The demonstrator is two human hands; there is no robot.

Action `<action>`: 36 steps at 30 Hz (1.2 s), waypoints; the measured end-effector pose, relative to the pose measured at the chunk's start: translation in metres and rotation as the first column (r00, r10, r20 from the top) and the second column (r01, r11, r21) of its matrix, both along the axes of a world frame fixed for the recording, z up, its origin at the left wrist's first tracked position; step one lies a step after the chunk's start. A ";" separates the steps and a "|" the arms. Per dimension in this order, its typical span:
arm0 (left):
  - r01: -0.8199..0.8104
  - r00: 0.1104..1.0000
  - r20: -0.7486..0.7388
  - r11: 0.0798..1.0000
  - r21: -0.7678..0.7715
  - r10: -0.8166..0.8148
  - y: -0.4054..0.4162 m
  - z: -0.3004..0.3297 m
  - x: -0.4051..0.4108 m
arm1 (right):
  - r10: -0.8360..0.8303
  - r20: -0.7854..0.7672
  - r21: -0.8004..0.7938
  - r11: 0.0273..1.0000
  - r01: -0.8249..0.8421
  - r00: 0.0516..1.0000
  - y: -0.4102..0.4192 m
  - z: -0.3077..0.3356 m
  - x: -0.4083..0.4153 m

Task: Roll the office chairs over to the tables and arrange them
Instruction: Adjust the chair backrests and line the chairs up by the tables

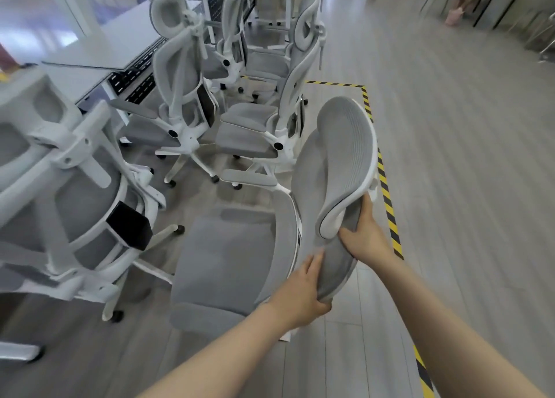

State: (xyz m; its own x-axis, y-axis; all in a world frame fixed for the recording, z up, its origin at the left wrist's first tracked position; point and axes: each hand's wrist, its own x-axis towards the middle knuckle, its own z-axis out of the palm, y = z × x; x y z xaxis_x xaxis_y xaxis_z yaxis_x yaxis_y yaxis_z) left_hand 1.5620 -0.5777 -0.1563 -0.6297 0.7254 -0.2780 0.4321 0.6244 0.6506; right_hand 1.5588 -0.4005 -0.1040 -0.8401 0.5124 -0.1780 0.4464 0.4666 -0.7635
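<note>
Our left hand [301, 289] and right hand [365, 235] both grip the grey chair [228, 256] by its backrest top. Other chairs [180, 106] crowd beside the bench [99, 52].

Taking the held chair [240, 256] as the landmark: to its right the wood floor [450, 187] lies open past the striped floor tape [387, 199]. To its left a chair [69, 193] crowds close. Beyond it two more chairs [180, 97] [270, 121] stand packed together, blocking the way to the table [99, 49]. Only narrow gaps run between their bases.
</note>
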 end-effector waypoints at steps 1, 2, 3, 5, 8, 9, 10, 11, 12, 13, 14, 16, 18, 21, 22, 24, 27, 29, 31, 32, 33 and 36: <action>-0.010 1.000 -0.006 1.000 0.010 0.010 -0.004 0.001 -0.003 | -0.004 0.007 0.006 1.000 0.004 1.000 -0.005 0.000 -0.005; -0.019 1.000 -0.001 1.000 0.014 0.020 -0.009 0.001 -0.007 | -0.012 0.009 0.016 1.000 0.012 1.000 -0.011 0.001 -0.011; -0.026 1.000 0.012 1.000 0.012 0.026 -0.013 0.002 -0.010 | -0.026 0.007 0.023 0.999 0.026 1.000 -0.017 0.000 -0.015; -0.026 0.999 0.026 1.000 -0.014 0.027 -0.024 0.003 -0.017 | -0.056 -0.001 0.027 0.998 0.056 0.998 -0.027 -0.001 -0.024; -0.008 1.000 0.013 0.998 -0.058 0.009 -0.039 0.006 -0.030 | -0.066 0.004 0.030 0.997 0.066 0.998 -0.039 -0.001 -0.036; -0.001 1.000 0.011 0.998 -0.067 0.002 -0.043 0.007 -0.033 | -0.066 0.001 0.027 0.997 0.066 0.998 -0.042 -0.001 -0.040; 0.005 1.000 0.014 0.997 -0.072 -0.004 -0.046 0.008 -0.037 | -0.068 -0.003 0.023 0.997 0.068 0.998 -0.046 -0.001 -0.043; 0.010 1.000 0.018 0.997 -0.074 -0.009 -0.049 0.009 -0.040 | -0.070 -0.009 0.019 0.997 0.070 0.998 -0.049 -0.001 -0.046; 0.012 1.000 0.021 0.997 -0.075 -0.011 -0.053 0.009 -0.042 | -0.068 -0.018 0.016 0.998 0.068 0.998 -0.053 -0.001 -0.048; 0.013 1.000 0.021 0.997 -0.078 -0.011 -0.056 0.009 -0.045 | -0.062 -0.026 0.014 0.998 0.062 0.998 -0.056 0.000 -0.051; 0.010 1.000 0.019 0.997 -0.080 -0.009 -0.060 0.010 -0.047 | -0.053 -0.031 0.012 0.999 0.053 0.998 -0.060 0.000 -0.053; 0.004 1.000 0.021 0.997 -0.074 -0.002 -0.068 0.009 -0.052 | -0.035 -0.038 0.005 0.999 0.036 0.999 -0.069 0.001 -0.059; 0.005 1.000 0.024 0.997 -0.075 -0.003 -0.075 0.008 -0.058 | -0.027 -0.037 0.006 1.000 0.027 0.999 -0.077 0.001 -0.065; 0.023 0.999 0.031 0.996 -0.089 -0.021 -0.086 0.006 -0.070 | -0.052 -0.043 -0.018 0.999 0.051 0.998 -0.089 -0.001 -0.074; 0.032 0.999 0.036 0.995 -0.095 -0.029 -0.089 0.006 -0.073 | -0.066 -0.048 -0.029 0.998 0.064 0.997 -0.092 -0.002 -0.076; 0.053 0.998 0.034 0.993 -0.107 -0.050 -0.095 0.005 -0.079 | -0.096 -0.062 -0.039 0.995 0.094 0.993 -0.098 -0.006 -0.080; 0.102 0.995 0.013 0.986 -0.135 -0.101 -0.099 0.001 -0.086 | -0.141 -0.060 -0.021 0.990 0.140 0.988 -0.101 -0.015 -0.081; 0.128 0.992 0.005 0.981 -0.146 -0.129 -0.098 -0.003 -0.091 | -0.165 -0.058 -0.008 0.986 0.165 0.985 -0.100 -0.020 -0.083; 0.139 0.990 0.005 0.979 -0.146 -0.140 -0.097 -0.005 -0.097 | -0.183 -0.052 0.000 0.983 0.183 0.982 -0.098 -0.022 -0.086; 0.145 0.989 0.004 0.979 -0.145 -0.146 -0.096 -0.004 -0.101 | -0.190 -0.045 0.000 0.982 0.190 0.981 -0.096 -0.023 -0.088; 0.148 0.989 0.002 0.978 -0.146 -0.150 -0.095 -0.003 -0.104 | -0.188 -0.036 0.002 0.982 0.188 0.982 -0.093 -0.023 -0.091; 0.131 0.991 -0.014 0.978 -0.159 -0.135 -0.091 0.002 -0.107 | -0.135 -0.008 0.002 0.991 0.135 0.991 -0.084 -0.023 -0.096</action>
